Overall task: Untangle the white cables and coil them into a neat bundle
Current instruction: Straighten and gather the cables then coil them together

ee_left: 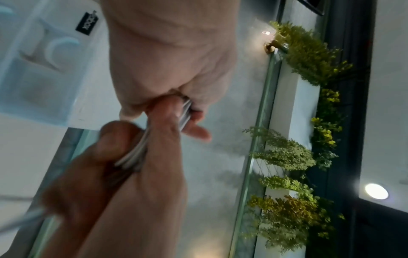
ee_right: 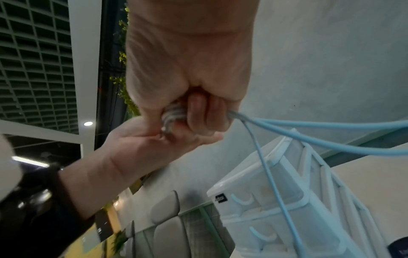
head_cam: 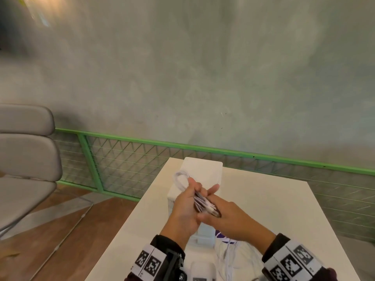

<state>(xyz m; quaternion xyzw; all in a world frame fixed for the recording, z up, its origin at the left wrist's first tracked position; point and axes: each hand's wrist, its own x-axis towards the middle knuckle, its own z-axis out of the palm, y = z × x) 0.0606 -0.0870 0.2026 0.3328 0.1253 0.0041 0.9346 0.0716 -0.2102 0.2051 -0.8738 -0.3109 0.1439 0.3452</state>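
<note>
Above the white table (head_cam: 263,199), two hands hold a bundle of white cables (head_cam: 203,201). The bundle is long and thin. Its long way runs from near right to far left, and a loop of it sticks out past the fingers at the far left end. The strands lie side by side, close together, smooth and white. How many cables are in the bundle cannot be told.

The left hand (head_cam: 185,207) has its fingers curled round the far part of the bundle. The right hand (head_cam: 229,216) grips the near part, with fingers and thumb wrapped round it; one finger points out straight to the far side. The two hands touch each other.

From the right hand, loose strands hang down toward the table. In the right wrist view these strands (ee_right: 309,129) look pale blue, and three can be counted there.

Under the hands stands one white plastic box (head_cam: 203,169) with drawers. One grey chair (head_cam: 24,149) stands at the far left. One green fence (head_cam: 182,146) runs along the grey wall (head_cam: 203,78) behind the table.
</note>
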